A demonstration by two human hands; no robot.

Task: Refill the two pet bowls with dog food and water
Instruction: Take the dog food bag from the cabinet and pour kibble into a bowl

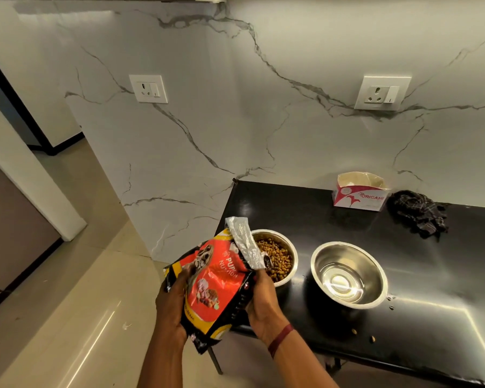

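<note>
Here, from my remote seat, I begin at the left. The left hand (174, 306) grips the left side of the dog food bag (216, 281). Its thumb lies on the printed front, and its fingers are curled round the edge to the back. The bag is in the air at the left end of the black table (431, 275), tilted, with its open top pointing up and to the right. The right hand (263, 301) holds the right edge of the bag, just below the opening. Its fingers are bent on the bag, but most of them are hidden behind it. A dark red band (280, 336) is on this wrist.

The silver inner flap of the bag stands in front of the left part of the food bowl (272, 233), which has brown kibble in it. Just beside it, to the right, stands the water bowl (347, 256). It is shiny inside, and I cannot tell how much water it has. Small drops lie near its right rim, and two loose kibble pieces (354, 331) lie in front of it.

At the wall stands an open tissue box (359, 197), and beside it a dark checked cloth (419, 214) lies crumpled. The table's right end is cut off by the frame.
</note>
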